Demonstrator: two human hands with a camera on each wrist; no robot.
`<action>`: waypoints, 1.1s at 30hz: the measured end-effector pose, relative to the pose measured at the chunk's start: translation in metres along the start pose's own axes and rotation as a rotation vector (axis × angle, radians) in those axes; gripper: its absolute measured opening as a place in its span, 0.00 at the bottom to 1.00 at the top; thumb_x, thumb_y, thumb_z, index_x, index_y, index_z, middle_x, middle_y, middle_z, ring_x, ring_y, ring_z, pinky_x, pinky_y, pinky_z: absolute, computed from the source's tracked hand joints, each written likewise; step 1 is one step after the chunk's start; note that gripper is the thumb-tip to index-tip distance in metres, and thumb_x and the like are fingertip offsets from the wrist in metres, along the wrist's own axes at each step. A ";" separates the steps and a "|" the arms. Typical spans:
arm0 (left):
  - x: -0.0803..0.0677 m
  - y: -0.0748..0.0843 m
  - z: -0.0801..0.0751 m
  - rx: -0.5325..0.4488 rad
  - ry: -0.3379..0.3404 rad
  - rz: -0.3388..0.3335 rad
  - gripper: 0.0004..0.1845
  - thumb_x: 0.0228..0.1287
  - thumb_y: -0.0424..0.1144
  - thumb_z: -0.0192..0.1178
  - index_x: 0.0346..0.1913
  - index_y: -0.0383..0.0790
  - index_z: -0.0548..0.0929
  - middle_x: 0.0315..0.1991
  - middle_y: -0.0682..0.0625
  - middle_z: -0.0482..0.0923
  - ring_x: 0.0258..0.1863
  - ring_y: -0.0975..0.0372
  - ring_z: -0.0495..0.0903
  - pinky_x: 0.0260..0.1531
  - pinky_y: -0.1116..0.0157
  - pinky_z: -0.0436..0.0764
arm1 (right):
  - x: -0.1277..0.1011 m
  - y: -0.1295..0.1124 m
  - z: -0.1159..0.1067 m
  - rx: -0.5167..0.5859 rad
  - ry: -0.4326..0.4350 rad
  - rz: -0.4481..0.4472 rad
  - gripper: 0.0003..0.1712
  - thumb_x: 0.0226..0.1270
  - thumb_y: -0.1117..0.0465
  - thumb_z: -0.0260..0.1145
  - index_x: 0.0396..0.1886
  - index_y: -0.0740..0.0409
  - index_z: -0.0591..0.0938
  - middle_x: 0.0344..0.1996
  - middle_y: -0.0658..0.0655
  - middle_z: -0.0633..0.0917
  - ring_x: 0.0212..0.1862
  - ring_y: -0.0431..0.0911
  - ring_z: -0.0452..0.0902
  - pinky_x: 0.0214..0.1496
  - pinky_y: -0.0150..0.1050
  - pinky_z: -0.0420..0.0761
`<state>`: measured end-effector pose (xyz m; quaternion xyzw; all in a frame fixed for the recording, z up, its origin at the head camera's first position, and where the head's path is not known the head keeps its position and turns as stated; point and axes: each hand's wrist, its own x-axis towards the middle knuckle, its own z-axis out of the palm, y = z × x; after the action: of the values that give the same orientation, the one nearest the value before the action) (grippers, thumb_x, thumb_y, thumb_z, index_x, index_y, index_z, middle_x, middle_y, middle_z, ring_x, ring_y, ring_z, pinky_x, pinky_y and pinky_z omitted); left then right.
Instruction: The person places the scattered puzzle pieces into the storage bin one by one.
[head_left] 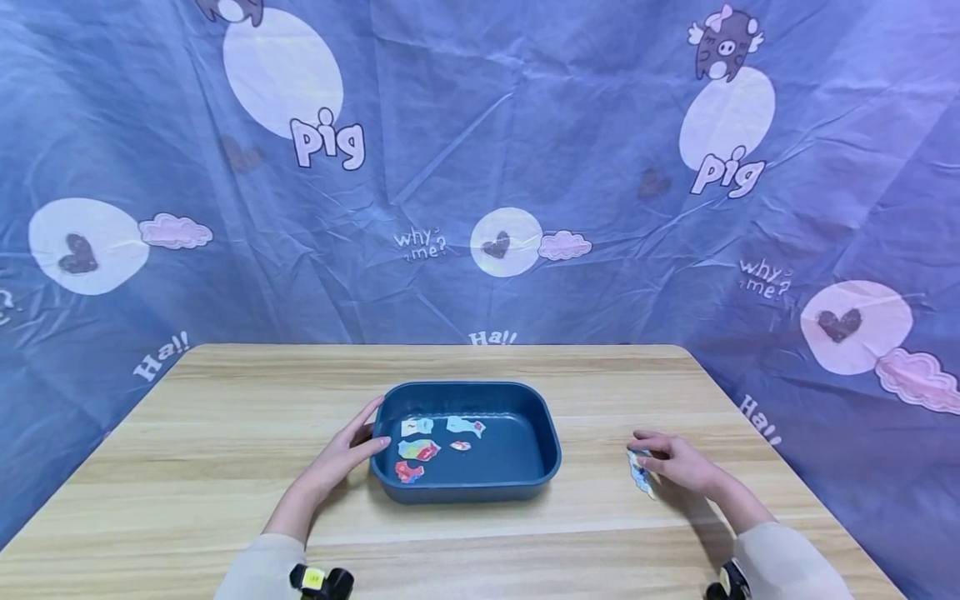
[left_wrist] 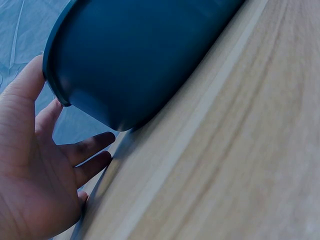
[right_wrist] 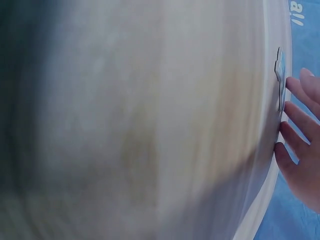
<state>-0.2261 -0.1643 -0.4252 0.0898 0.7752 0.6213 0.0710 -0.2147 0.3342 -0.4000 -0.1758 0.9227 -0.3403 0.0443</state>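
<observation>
A dark blue rectangular tray sits on the wooden table. At its left end my left hand holds the rim, thumb over the edge and index finger along the outside; the lower fingers hang off the wall in the left wrist view. Off to the right of the tray, my right hand rests thumb and fingertips on a flat light-blue picture piece with an uneven outline. Seen edge-on in the right wrist view, that picture piece lies on the tabletop, and the hand covers part of it.
Inside the tray, toward its left, lie several similar flat pieces, among them a red one and a light-blue one. The wooden table ends at a blue patterned cloth behind and at the sides.
</observation>
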 end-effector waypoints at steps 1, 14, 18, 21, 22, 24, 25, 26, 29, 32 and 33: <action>0.000 0.000 0.000 0.002 0.001 -0.001 0.33 0.57 0.43 0.56 0.64 0.59 0.54 0.60 0.39 0.57 0.59 0.49 0.56 0.54 0.45 0.50 | 0.000 0.000 0.000 -0.002 0.000 0.003 0.19 0.58 0.61 0.59 0.46 0.69 0.76 0.53 0.72 0.66 0.55 0.65 0.57 0.52 0.38 0.63; 0.002 0.001 -0.001 0.010 -0.005 -0.002 0.33 0.57 0.44 0.55 0.64 0.59 0.54 0.61 0.39 0.56 0.59 0.49 0.55 0.54 0.45 0.49 | 0.002 0.002 -0.001 -0.058 -0.015 0.001 0.18 0.51 0.69 0.62 0.44 0.70 0.76 0.52 0.73 0.67 0.54 0.64 0.59 0.52 0.38 0.64; 0.002 0.002 -0.001 0.006 -0.003 -0.004 0.33 0.57 0.44 0.55 0.64 0.59 0.54 0.61 0.39 0.56 0.59 0.49 0.55 0.54 0.45 0.49 | 0.002 0.000 -0.003 -0.029 -0.043 0.007 0.21 0.50 0.67 0.63 0.46 0.70 0.75 0.53 0.73 0.65 0.55 0.65 0.58 0.51 0.46 0.64; 0.001 0.002 -0.001 0.008 -0.004 -0.004 0.33 0.57 0.44 0.55 0.64 0.59 0.54 0.61 0.39 0.56 0.59 0.49 0.55 0.54 0.45 0.49 | 0.001 0.000 -0.003 -0.011 -0.065 0.008 0.22 0.51 0.66 0.64 0.47 0.70 0.74 0.54 0.74 0.64 0.55 0.66 0.56 0.51 0.43 0.64; 0.001 0.002 0.000 0.009 -0.004 -0.005 0.33 0.57 0.44 0.55 0.64 0.59 0.54 0.61 0.39 0.56 0.59 0.49 0.55 0.54 0.45 0.49 | 0.001 0.000 -0.004 -0.003 -0.071 0.009 0.23 0.50 0.65 0.64 0.47 0.70 0.74 0.54 0.74 0.63 0.55 0.66 0.56 0.52 0.41 0.64; 0.001 0.002 0.000 0.013 -0.004 -0.004 0.33 0.57 0.44 0.55 0.64 0.59 0.54 0.61 0.39 0.57 0.59 0.49 0.55 0.54 0.45 0.49 | 0.001 0.001 -0.004 0.013 -0.080 0.005 0.24 0.50 0.65 0.65 0.47 0.71 0.74 0.54 0.75 0.63 0.56 0.67 0.55 0.51 0.35 0.64; 0.001 0.002 0.000 0.015 -0.004 -0.004 0.33 0.57 0.44 0.55 0.64 0.59 0.54 0.61 0.39 0.57 0.59 0.49 0.55 0.54 0.45 0.49 | 0.001 0.001 -0.004 0.017 -0.083 0.003 0.24 0.50 0.64 0.65 0.47 0.71 0.74 0.54 0.75 0.62 0.56 0.67 0.54 0.51 0.32 0.63; 0.001 0.001 0.000 0.016 -0.003 -0.004 0.33 0.57 0.44 0.55 0.64 0.59 0.54 0.60 0.39 0.57 0.59 0.49 0.56 0.54 0.45 0.49 | 0.001 0.001 -0.004 0.025 -0.085 0.002 0.24 0.50 0.64 0.65 0.47 0.71 0.74 0.54 0.75 0.62 0.56 0.67 0.54 0.51 0.31 0.63; 0.000 0.001 0.000 0.019 -0.002 -0.002 0.33 0.57 0.44 0.55 0.64 0.59 0.54 0.61 0.39 0.57 0.59 0.49 0.56 0.54 0.45 0.50 | 0.001 0.002 -0.004 0.038 -0.086 -0.005 0.24 0.49 0.65 0.66 0.47 0.71 0.74 0.54 0.76 0.62 0.55 0.67 0.54 0.52 0.34 0.64; 0.000 0.000 0.000 0.017 -0.002 -0.002 0.33 0.57 0.44 0.55 0.64 0.59 0.54 0.61 0.40 0.56 0.59 0.49 0.55 0.54 0.45 0.50 | 0.001 0.003 -0.003 0.023 -0.075 -0.012 0.24 0.49 0.66 0.65 0.46 0.71 0.74 0.54 0.76 0.62 0.55 0.67 0.56 0.51 0.44 0.65; 0.000 0.000 0.000 0.015 -0.002 -0.003 0.33 0.57 0.44 0.55 0.64 0.59 0.54 0.61 0.40 0.56 0.59 0.49 0.55 0.54 0.45 0.49 | 0.002 0.003 -0.002 0.009 -0.070 -0.016 0.23 0.49 0.66 0.65 0.46 0.71 0.74 0.53 0.76 0.63 0.54 0.67 0.57 0.51 0.47 0.65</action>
<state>-0.2261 -0.1639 -0.4251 0.0899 0.7800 0.6151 0.0721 -0.2175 0.3372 -0.4004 -0.1950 0.9175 -0.3386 0.0748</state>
